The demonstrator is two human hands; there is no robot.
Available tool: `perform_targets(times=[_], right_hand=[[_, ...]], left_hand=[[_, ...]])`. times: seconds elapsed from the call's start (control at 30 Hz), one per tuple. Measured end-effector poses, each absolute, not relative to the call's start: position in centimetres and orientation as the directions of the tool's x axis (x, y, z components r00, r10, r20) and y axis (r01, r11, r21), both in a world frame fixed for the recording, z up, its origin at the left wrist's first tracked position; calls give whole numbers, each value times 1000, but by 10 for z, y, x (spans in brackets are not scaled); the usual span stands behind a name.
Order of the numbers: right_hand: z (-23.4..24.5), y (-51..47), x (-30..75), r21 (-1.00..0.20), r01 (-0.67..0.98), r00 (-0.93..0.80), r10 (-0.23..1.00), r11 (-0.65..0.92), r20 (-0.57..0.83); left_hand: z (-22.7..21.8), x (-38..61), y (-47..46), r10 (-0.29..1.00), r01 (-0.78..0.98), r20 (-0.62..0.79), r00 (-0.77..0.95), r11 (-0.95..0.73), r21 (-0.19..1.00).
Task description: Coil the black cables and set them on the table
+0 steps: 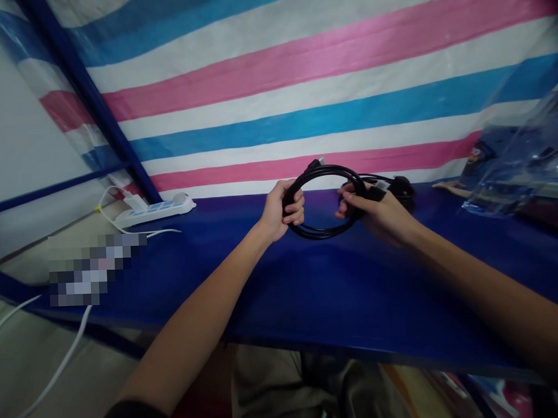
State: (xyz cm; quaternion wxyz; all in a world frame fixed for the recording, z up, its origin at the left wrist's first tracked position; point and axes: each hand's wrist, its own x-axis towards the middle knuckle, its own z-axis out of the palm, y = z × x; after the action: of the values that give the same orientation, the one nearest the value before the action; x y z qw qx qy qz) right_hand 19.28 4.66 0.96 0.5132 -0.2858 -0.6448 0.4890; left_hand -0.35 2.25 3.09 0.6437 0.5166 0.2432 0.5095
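Observation:
A coiled black cable point(323, 233) hangs in a loop above the blue table, gripped from both sides. My left hand point(283, 210) wraps its fingers round the loop's left side, and a plug point(315, 165) with a metal tip sticks up just above it. At the loop's right side, my right hand point(373, 209) has its thumb and fingers closed on the coil. Behind that hand lies another dark bundle point(401, 189) of cable; part of it is hidden by the hand, so I cannot tell whether it joins the loop.
The blue tabletop point(282, 288) stretches beneath both arms. At the back left sits a white power strip point(162, 208) with a plugged-in charger point(135, 202) and white cords. Clear plastic packaging point(511, 170) stands at the right. A striped sheet point(301, 68) hangs behind, beside a blue post point(87, 94).

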Motion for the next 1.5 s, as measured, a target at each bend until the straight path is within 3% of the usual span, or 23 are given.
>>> perform_targets(times=[0.13,0.33,0.5,0.63,0.9,1.0,1.1,1.2,1.3,1.5], right_hand=[[11,45,194,-896,-20,-335,841,444,425],[16,48,203,-728,264,-358,765,632,534],[9,50,204,-737,322,-353,798,594,489],[3,53,201,-787,276,-342,822,552,456],[3,54,194,-923,-126,-141,915,363,379],[1,55,194,-919,-177,-107,922,352,373],[1,53,196,-860,55,-147,856,508,496],[2,47,196,-630,356,-241,719,690,651],[2,43,193,-428,442,-326,586,788,742],[0,49,195,-522,482,-250,681,704,688]], left_hand=[[27,-5,24,886,-358,199,419,-40,933],[24,-5,25,820,-235,170,546,-45,971],[18,-3,29,910,-323,214,356,-95,941],[13,-1,32,953,-369,221,209,-132,920],[24,1,24,864,-408,185,468,25,913],[21,4,25,910,-379,189,370,-38,925],[14,6,28,959,-347,227,170,-158,925],[13,7,27,975,-252,206,86,-179,951],[20,7,22,978,-153,203,57,-192,969],[28,10,9,913,-102,304,273,-287,953]])
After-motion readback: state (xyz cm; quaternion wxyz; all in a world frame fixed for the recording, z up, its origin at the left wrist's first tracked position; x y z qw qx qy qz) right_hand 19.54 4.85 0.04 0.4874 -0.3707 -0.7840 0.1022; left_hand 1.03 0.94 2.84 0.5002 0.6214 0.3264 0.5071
